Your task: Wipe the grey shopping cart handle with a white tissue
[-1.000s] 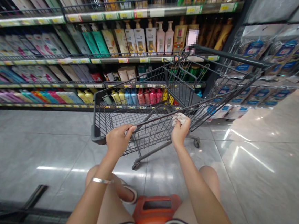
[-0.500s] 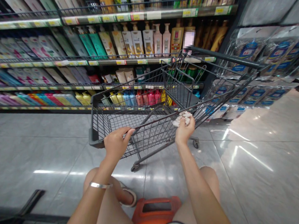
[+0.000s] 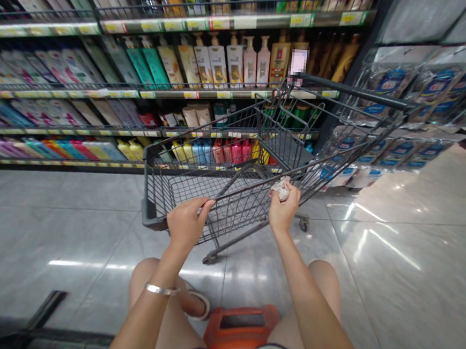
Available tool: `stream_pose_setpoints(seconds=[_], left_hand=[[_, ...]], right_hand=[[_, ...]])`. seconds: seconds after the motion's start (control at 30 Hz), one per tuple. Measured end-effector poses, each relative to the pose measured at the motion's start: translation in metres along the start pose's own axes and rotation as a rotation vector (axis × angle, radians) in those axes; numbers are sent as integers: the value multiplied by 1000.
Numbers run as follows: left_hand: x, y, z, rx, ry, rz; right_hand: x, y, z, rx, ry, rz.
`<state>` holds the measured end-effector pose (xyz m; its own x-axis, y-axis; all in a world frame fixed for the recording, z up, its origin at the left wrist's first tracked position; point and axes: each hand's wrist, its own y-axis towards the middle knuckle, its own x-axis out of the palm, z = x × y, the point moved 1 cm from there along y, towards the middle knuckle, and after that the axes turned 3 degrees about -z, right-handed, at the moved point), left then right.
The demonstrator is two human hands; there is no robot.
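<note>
A dark grey wire shopping cart (image 3: 229, 217) stands in front of me, its handle at the upper right. My left hand (image 3: 187, 222) is closed around the near top rail, towards the cart's front end. A crumpled whitish cloth (image 3: 281, 189) is bunched in my right hand (image 3: 284, 208), close to the same rail farther right. Whether the cloth touches the wire I cannot tell. The basket shows bare mesh, with a folding child seat (image 3: 285, 149) near the handle.
Shelves (image 3: 150, 95) of bottles run behind the cart. Bagged goods (image 3: 388, 90) hang at the right. An orange plastic seat or basket (image 3: 240, 331) is between my legs, and a black metal frame (image 3: 44, 315) lies at lower left. Grey tiled floor (image 3: 369, 293) surrounds me.
My right hand and the cloth have shifted slightly left along the rail. My left hand keeps its hold, and the view has moved a little.
</note>
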<state>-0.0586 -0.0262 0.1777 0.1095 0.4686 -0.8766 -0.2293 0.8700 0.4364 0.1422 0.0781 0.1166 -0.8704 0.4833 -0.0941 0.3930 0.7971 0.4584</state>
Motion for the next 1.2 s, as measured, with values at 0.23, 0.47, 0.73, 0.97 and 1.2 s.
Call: stream_pose_setpoints(seconds=[0.23, 0.47, 0.73, 0.97, 1.2], left_hand=[[1, -2, 7, 2, -9, 2], [-1, -3, 7, -31, -53, -19], [-5, -3, 6, -47, -62, -35], [-6, -4, 5, -48, -49, -48], [-5, -4, 4, -32, -66, -17]], right_hand=[[28, -68, -41, -6, 89, -132], [50, -129, -69, -112, 221, -440], [30, -86, -52, -97, 143, -327], [6, -27, -17, 19, 78, -54], [-5, 23, 17, 263, 235, 107]])
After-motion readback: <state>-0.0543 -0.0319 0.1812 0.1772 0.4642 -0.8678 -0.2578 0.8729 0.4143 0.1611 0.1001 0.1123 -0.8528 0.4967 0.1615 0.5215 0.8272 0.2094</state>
